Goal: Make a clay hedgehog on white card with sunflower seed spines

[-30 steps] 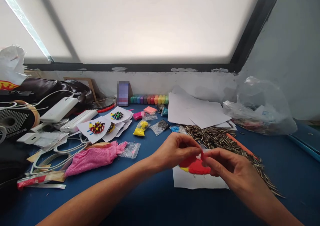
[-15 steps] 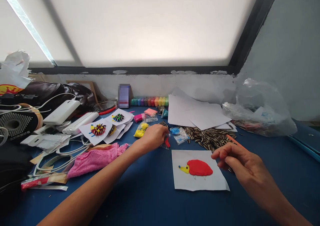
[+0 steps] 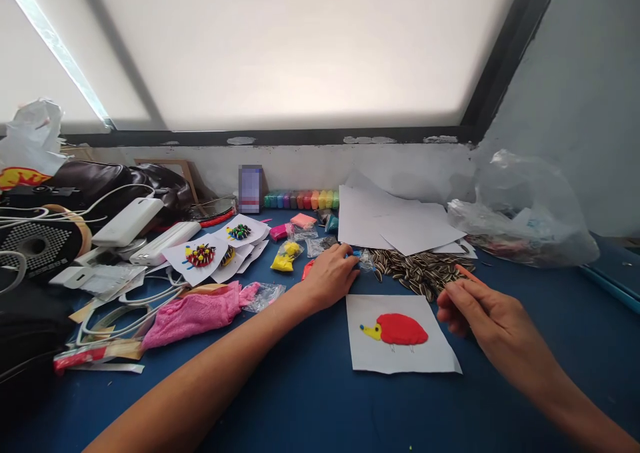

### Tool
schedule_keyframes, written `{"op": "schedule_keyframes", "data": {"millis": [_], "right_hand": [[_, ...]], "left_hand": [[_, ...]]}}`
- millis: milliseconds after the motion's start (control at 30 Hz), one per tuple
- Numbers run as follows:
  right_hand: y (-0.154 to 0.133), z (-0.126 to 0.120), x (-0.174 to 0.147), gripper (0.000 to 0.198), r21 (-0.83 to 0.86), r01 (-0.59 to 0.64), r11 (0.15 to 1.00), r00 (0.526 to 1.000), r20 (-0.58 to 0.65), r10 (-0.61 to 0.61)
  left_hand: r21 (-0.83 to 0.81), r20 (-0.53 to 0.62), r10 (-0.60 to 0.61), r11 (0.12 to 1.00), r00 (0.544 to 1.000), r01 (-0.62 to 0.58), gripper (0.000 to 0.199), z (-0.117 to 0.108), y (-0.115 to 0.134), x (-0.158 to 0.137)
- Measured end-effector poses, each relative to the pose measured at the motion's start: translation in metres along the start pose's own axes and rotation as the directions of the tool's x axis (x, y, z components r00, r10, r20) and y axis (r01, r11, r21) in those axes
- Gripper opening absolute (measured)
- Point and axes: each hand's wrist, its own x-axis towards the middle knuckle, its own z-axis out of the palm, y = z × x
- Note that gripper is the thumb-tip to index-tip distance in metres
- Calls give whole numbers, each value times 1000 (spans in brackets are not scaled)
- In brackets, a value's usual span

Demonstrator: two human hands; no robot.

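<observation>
A white paper square (image 3: 400,356) lies on the blue table (image 3: 310,399) and carries a red clay hedgehog (image 3: 403,329) with a yellow head. My left hand (image 3: 333,273) rests palm down just behind the paper's left corner. Its fingertips touch a small clear bag of blue clay (image 3: 364,259), and a red bag (image 3: 307,269) peeks out beside the wrist. My right hand (image 3: 477,309) hovers at the paper's right edge with its fingers curled and nothing visible in them. It is over an orange stick (image 3: 466,273) and next to a heap of striped sunflower seeds (image 3: 415,269).
Loose white sheets (image 3: 395,226) and a row of coloured clay blocks (image 3: 300,199) sit at the back. A pink cloth (image 3: 195,309), finished clay pictures (image 3: 200,256), small clay bags, cables and power banks (image 3: 127,221) crowd the left. A crumpled plastic bag (image 3: 525,216) fills the right.
Both hands were pinching red clay over the paper. The left hand then carried a red bag away to the left and now lies by the blue clay bag. The right hand drew back right.
</observation>
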Motion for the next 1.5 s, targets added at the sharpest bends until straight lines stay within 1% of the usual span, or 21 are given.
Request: {"op": "schedule_keyframes", "data": {"millis": [67, 200, 400, 467, 600, 667, 733, 867, 900, 933, 1033, 1100, 1133, 1167, 1200, 1233, 1267, 1300, 1333, 1400, 1500], "right_hand": [[2, 0, 1, 58, -7, 8, 1000, 1000, 3, -8], [6, 1, 3, 57, -62, 39, 997, 999, 13, -39], [7, 5, 0, 42, -122, 91, 988, 996, 20, -89], [8, 5, -1, 38, -138, 100, 985, 995, 40, -95], [9, 7, -2, 32, -180, 144, 973, 989, 70, -133], [9, 7, -2, 31, -198, 154, 968, 987, 85, -139], [9, 8, -2, 30, -215, 167, 962, 984, 95, -150], [11, 8, -1, 27, -253, 208, 945, 977, 104, -187], [12, 9, -1, 27, -259, 214, 942, 976, 105, -192], [13, 9, 0, 27, -265, 218, 939, 975, 106, -196], [14, 9, 0, 29, -274, 234, 933, 971, 107, -212], [13, 8, 0, 31, -268, 237, 934, 970, 113, -214], [11, 9, -1, 32, -258, 234, 937, 971, 115, -211], [10, 9, -2, 33, -243, 228, 943, 972, 116, -205], [8, 9, -3, 35, -222, 217, 951, 974, 117, -195], [5, 10, -4, 37, -197, 203, 959, 976, 115, -183], [3, 12, -4, 39, -164, 186, 969, 980, 106, -170], [0, 13, -4, 41, -126, 165, 978, 984, 93, -154], [-2, 15, -4, 43, -85, 141, 986, 988, 74, -135], [-6, 18, -4, 49, 5, 84, 996, 995, 47, -84], [-12, 20, -3, 50, 118, 11, 993, 994, 107, -23]], "left_hand": [[-6, -10, 7, 1000, 1000, -7, 18, 1, -3, 1], [-95, -56, -24, 995, 998, 18, 17, 3, -8, -1], [-298, -153, -114, 952, 982, 64, 13, 3, -17, -8], [-350, -143, -124, 934, 982, 67, 12, 1, -17, -8], [-397, -84, -161, 910, 983, 115, 21, -1, -16, -4], [-386, -83, -187, 911, 979, 142, 23, 1, -16, -2], [-365, -84, -191, 919, 978, 148, 34, 4, -16, 0], [-384, -95, -235, 905, 967, 182, 47, 9, -16, 1], [-396, -99, -254, 897, 962, 196, 47, 8, -16, 1], [-408, -100, -269, 889, 958, 207, 41, 7, -15, 1], [-446, -109, -280, 871, 954, 205, 12, -1, -14, 2], [-507, -125, -279, 843, 952, 180, 10, -10, -11, 2], [-562, -126, -279, 811, 952, 164, 12, -15, -9, 3], [-677, -100, -286, 722, 953, 146, 12, -19, -7, 3], [-797, -40, -277, 588, 960, 137, 13, -24, -4, 2], [-885, 45, -236, 441, 971, 148, 15, -27, 0, 2], [-936, 104, -198, 311, 975, 163, 19, -30, 4, 1], [-963, 149, -160, 201, 976, 180, 23, -32, 8, 0], [-974, 180, -122, 118, 976, 194, 28, -33, 12, -1], [-977, 210, -66, 5, 975, 211, 39, -33, 20, -4], [-971, 228, -2, -76, 974, 227, 45, -33, 28, -6]]}}
